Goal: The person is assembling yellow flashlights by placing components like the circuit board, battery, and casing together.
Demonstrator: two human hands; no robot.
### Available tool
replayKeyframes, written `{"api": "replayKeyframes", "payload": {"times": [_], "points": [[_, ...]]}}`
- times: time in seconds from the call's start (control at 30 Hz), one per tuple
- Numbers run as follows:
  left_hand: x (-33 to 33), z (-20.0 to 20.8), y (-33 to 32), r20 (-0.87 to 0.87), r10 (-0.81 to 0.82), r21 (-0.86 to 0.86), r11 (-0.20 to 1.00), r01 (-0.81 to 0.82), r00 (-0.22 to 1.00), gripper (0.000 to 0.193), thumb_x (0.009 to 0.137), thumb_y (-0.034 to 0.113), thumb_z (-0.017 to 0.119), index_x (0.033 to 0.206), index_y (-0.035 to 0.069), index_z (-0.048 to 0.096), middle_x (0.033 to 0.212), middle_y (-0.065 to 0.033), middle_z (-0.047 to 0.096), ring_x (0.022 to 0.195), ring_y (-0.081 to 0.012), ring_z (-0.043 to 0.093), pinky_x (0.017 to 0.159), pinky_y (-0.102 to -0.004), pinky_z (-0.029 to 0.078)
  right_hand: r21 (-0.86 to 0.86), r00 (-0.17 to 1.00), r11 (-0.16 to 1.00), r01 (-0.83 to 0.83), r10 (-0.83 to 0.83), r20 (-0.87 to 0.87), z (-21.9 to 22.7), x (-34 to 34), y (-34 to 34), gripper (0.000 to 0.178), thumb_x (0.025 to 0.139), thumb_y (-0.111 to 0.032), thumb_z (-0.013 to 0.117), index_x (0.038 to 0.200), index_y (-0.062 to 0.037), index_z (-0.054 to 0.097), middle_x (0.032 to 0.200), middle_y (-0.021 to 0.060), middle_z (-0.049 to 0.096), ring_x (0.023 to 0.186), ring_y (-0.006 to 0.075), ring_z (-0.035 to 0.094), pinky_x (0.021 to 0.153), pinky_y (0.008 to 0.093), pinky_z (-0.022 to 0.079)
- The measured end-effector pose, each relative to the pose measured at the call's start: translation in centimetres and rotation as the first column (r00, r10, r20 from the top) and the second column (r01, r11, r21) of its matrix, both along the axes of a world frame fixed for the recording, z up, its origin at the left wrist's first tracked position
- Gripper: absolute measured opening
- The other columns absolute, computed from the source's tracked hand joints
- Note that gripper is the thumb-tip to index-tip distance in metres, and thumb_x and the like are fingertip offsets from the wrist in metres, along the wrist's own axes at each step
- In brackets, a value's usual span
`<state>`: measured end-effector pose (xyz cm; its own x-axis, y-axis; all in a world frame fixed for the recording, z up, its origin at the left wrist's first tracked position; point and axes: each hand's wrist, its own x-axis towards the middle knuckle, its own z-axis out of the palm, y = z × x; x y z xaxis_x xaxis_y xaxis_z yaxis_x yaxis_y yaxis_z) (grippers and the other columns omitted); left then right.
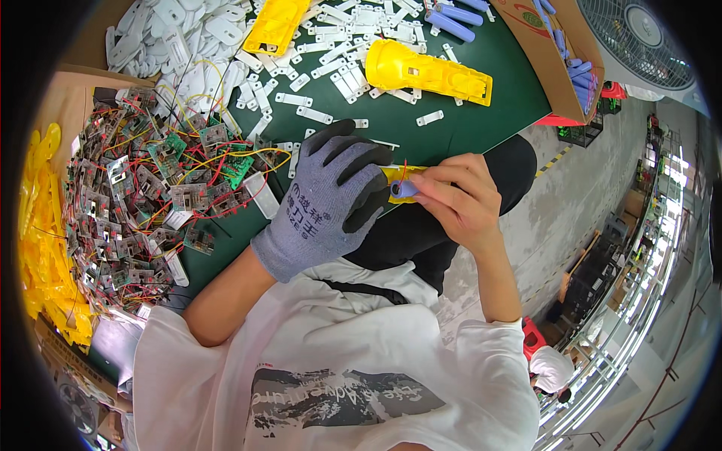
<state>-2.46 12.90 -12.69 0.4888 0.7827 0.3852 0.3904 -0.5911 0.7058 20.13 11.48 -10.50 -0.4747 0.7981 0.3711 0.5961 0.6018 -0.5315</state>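
My left hand (327, 199), in a grey glove with dark fingertips, is curled round the near end of a yellow plastic casing (392, 174), most of which the hands hide. My bare right hand (460, 197) pinches a purple cylindrical battery cell (404, 189) against that casing. A thin red wire (404, 167) sticks up beside the cell. Beyond the hands on the green table (500, 124) lies another yellow flashlight-shaped casing (429, 71), hollow side up, among many small white plastic strips (314, 115).
Wired circuit boards (188, 197) are heaped at the left, with yellow parts (49, 240) beyond them. White oval covers (177, 45) pile up at the far left. Loose purple cells (450, 25) lie near a cardboard box (538, 64) of cells. A fan (644, 26) stands far right.
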Motion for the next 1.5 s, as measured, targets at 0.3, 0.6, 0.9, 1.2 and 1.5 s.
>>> {"api": "replayKeyframes", "payload": {"times": [0.3,0.6,0.9,1.2,1.5], "points": [[-0.6,1.2,0.7,0.172,0.002,-0.094,0.995,0.014,0.985,0.047,0.067,0.015,0.074,0.11,0.007,0.058,0.107,-0.0118,0.057,0.102,-0.0332,0.054,0.097,-0.0488,0.04,-0.03,0.991,0.995,0.091,-0.093,-0.093,-0.7,-0.2,-0.9,0.026,0.063,-0.006,0.082,0.086,-0.013,0.073,0.091,-0.0007,0.065,0.082,0.0185,0.056,0.069,0.0294,0.044],[0.2,0.6,0.1,-0.058,0.043,0.021,0.999,-0.042,0.997,0.059,0.061,0.016,0.08,0.115,0.006,0.057,0.111,-0.0123,0.058,0.102,-0.035,0.054,0.087,-0.0455,0.045,-0.06,0.98,0.995,0.073,-0.083,-0.183,-1.2,-0.6,-0.6,0.02,0.067,-0.003,0.08,0.082,-0.0102,0.07,0.088,0.0009,0.064,0.08,0.0205,0.057,0.066,0.0304,0.047],[0.6,0.4,0.2,-0.055,-0.005,0.008,1.0,0.005,0.998,0.054,0.069,0.021,0.077,0.118,0.01,0.056,0.11,-0.0103,0.057,0.098,-0.0297,0.055,0.089,-0.0439,0.045,-0.069,0.992,0.992,0.103,-0.108,-0.068,0.7,-0.5,-0.3,0.057,0.06,-0.013,0.084,0.113,-0.013,0.064,0.098,0.0031,0.063,0.092,0.0243,0.059,0.077,0.0351,0.049],[-0.6,0.4,-2.1,0.175,0.135,0.503,0.839,-0.207,0.975,0.066,0.064,0.02,0.082,0.121,0.005,0.053,0.118,-0.014,0.051,0.109,-0.0298,0.052,0.09,-0.0453,0.045,-0.072,0.845,0.913,0.401,-0.399,-0.357,-0.2,-1.3,-1.4,0.06,0.06,-0.011,0.086,0.115,-0.0035,0.062,0.092,0.0081,0.066,0.074,0.0216,0.062,0.064,0.0289,0.051],[1.6,1.8,-2.8,0.525,0.562,-0.796,0.589,0.136,0.64,0.052,0.089,0.004,0.058,0.134,0.002,0.033,0.118,-0.0124,0.052,0.102,-0.0183,0.055,0.088,-0.0335,0.046,-0.205,0.816,0.875,0.439,-0.484,-0.316,1.1,-8.2,-4.7,0.064,0.063,-0.011,0.082,0.121,-0.0049,0.058,0.107,0.0115,0.061,0.082,0.0229,0.063,0.063,0.0294,0.052]]}}
